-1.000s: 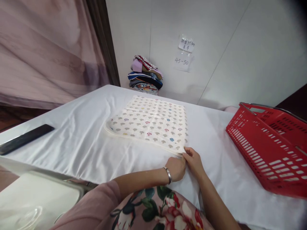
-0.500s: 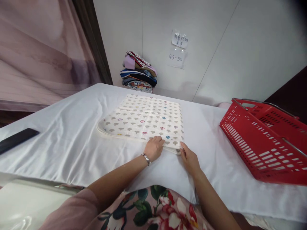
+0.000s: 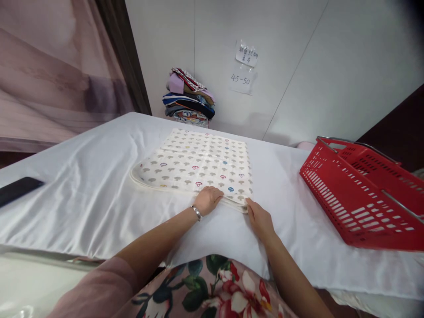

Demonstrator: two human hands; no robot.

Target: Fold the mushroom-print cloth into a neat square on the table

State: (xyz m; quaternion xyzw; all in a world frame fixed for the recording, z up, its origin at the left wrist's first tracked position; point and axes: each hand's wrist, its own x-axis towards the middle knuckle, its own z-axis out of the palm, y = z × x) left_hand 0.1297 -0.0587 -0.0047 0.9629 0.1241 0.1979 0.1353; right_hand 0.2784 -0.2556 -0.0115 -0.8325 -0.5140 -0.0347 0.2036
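Evidently we have one cloth (image 3: 202, 165) on one table (image 3: 92, 190), one basket (image 3: 351, 190) at its three o'clock; our left hand (image 3: 208, 200) grips the near hem, our right hand (image 3: 260, 218) pinches its five-o'clock corner.

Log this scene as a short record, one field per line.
Surface: white-covered table
Cloth: mushroom-print cloth, lying flat, layered along its near edge
Left hand: on the cloth's near edge, grip unclear; bracelet at the wrist
Right hand: pinching the near right corner
Right side: red basket
Left side: dark flat object
Beyond far edge: stack of fabrics
Wall: two paper notes, one reading 45-50
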